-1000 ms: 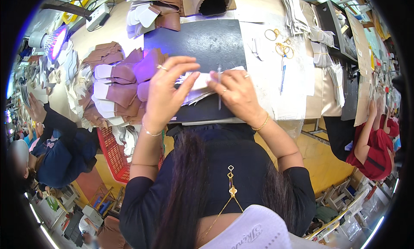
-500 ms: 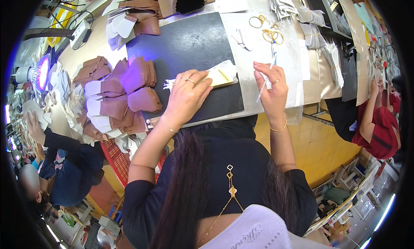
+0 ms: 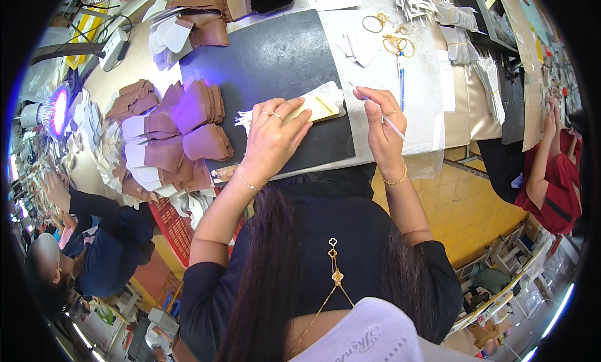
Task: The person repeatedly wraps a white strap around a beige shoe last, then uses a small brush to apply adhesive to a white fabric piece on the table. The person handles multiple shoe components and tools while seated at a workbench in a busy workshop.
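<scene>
My left hand (image 3: 275, 133) is closed over a pale yellow pad (image 3: 320, 106) on the black mat (image 3: 263, 58), holding it down. Clear plastic wraps the pad's far right end. White strands (image 3: 243, 119) stick out left of my fingers; how they join the pad is hidden. In my right hand (image 3: 383, 127), just right of the pad, a thin white pen (image 3: 393, 128) is pinched between thumb and fingers. It slants, its tip toward the upper left, apart from the pad. Beyond that hand lies a blue-and-white pen (image 3: 401, 86).
Brown and white leather pieces (image 3: 166, 136) lie stacked left of the mat, with more (image 3: 188, 27) behind. Gold-coloured rings (image 3: 398, 46) and white strips (image 3: 460, 42) lie at the far right. A lit lamp (image 3: 56, 111) stands left. Co-workers sit on both sides.
My right hand has moved left, closer to the pad, and the white pen has turned from near upright to slanting up-left. My left hand stays on the pad.
</scene>
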The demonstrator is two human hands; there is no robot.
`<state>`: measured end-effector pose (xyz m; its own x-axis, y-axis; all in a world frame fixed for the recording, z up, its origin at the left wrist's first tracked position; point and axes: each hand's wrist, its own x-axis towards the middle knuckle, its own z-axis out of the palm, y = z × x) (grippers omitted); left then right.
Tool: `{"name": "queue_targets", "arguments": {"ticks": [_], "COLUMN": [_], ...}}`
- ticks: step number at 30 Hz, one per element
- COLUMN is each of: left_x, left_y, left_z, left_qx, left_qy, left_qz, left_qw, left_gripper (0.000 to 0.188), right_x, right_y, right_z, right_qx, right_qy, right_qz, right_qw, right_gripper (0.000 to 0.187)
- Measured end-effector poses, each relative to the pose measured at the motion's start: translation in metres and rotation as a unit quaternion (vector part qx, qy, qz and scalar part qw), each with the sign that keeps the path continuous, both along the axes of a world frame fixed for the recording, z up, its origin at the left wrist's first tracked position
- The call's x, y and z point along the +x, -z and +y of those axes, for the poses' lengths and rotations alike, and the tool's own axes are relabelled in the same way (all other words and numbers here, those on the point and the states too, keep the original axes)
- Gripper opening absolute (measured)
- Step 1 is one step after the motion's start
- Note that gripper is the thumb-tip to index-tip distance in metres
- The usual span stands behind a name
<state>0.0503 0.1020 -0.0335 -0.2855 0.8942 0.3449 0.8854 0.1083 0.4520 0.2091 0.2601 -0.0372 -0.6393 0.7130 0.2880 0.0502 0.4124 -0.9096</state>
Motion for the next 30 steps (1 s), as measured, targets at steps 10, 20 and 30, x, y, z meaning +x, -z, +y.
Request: {"name": "queue_targets", "arguments": {"ticks": [10,20,30], "left_x": [0.008,0.018,0.017], "left_y": [0.001,0.005,0.008], "left_z": [0.001,-0.002,-0.001], "left_qx": [-0.023,-0.039,-0.015], "left_qy": [-0.019,-0.037,-0.028], "left_qz": [0.037,0.065,0.021], "left_qw": [0.999,0.996,0.999], "left_gripper": [0.023,0.024,0.024], "right_x": [-0.011,-0.024,-0.007], "right_y": [0.006,-0.004,-0.014], "right_z": [-0.008,-0.006,-0.002], "right_qx": [0.095,0.254,0.066], "right_qy": [-0.072,-0.125,-0.081], "right_qz": [-0.042,-0.086,-0.085], "right_qw": [0.992,0.955,0.991], "right_gripper": [0.007,0.010,0.026]}}
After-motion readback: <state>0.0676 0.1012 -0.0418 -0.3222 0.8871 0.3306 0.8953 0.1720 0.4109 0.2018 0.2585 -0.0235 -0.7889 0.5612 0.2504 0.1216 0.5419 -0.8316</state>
